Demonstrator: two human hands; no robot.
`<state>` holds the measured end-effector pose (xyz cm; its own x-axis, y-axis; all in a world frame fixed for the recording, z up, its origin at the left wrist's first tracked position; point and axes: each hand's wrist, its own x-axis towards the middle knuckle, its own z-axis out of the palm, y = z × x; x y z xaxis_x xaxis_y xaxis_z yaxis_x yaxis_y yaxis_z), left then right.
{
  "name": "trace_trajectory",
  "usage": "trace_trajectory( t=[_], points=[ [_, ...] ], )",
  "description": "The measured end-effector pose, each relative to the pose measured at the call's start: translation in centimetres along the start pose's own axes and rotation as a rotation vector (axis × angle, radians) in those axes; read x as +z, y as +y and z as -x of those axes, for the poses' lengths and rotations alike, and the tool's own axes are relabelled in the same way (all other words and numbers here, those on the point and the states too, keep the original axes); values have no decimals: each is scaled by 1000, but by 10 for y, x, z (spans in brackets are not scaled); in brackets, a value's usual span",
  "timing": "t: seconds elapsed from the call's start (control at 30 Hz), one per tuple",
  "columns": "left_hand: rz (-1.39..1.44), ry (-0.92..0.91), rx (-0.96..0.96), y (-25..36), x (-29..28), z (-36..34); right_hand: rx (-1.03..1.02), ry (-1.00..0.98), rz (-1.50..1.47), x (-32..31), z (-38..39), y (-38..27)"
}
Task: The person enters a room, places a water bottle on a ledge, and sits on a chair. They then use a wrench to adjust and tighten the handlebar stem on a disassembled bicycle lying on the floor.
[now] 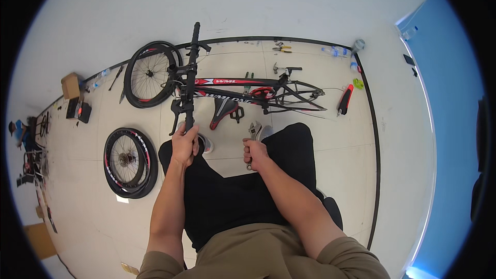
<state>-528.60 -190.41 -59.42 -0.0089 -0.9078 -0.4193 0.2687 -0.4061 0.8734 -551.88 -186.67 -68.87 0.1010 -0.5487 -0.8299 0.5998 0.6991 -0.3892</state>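
Note:
My left hand [184, 145] is wrapped round the near grip of a black handlebar [190, 83]. The bar belongs to a black bicycle frame [227, 96] with red and white markings, lying across the floor in front of me without its wheels. In my right hand [256, 154] is a metal adjustable wrench [254, 129], held by its handle with the jaw end pointing away from me. The wrench is apart from the frame. A black and red saddle [223, 111] and a pedal [237, 114] show between the frame and my legs.
Two wheels lie left, one farther [150, 74] and one nearer [124, 160]. Beyond the frame are a hammer [284, 68], yellow-handled pliers [282, 49] and plastic bottles [335, 51]. A red and black fender-like part [345, 99] lies right. An open cardboard box [71, 87] stands far left; another person [21, 132] is beyond.

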Motion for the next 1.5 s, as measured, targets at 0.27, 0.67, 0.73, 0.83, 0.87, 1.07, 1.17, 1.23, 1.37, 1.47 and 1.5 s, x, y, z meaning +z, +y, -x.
trace_trajectory(
  t=[0.27,0.67,0.73,0.83,0.87,1.07,1.17,1.23,1.37,1.47,1.5],
  points=[
    [85,-29,-15,1,-6,-3,0,-16,-32,-1,0,-1],
    [159,-54,-20,-3,-13,-6,-29,18,-2,0,7,-3],
    [179,-71,-5,-5,-14,-7,-32,11,9,-2,8,-2],
    [201,-79,-8,-6,-14,-8,-34,12,18,-4,10,-1],
    [205,-82,-7,-6,-14,-8,-34,18,25,-5,11,-1],
    [222,-76,-18,-6,-13,-8,-55,46,61,-9,16,-1],
    [234,-74,-20,-6,-14,-7,-48,52,92,-8,16,1],
    [237,-76,-22,-5,-15,-8,-45,53,114,-8,16,2],
    [242,-77,-35,-6,-14,-8,-53,58,127,-10,17,4],
    [245,-80,-39,-7,-14,-9,-57,59,127,-10,19,4],
    [243,-74,-43,-7,-14,-9,-58,53,118,-10,20,4]
  ],
)
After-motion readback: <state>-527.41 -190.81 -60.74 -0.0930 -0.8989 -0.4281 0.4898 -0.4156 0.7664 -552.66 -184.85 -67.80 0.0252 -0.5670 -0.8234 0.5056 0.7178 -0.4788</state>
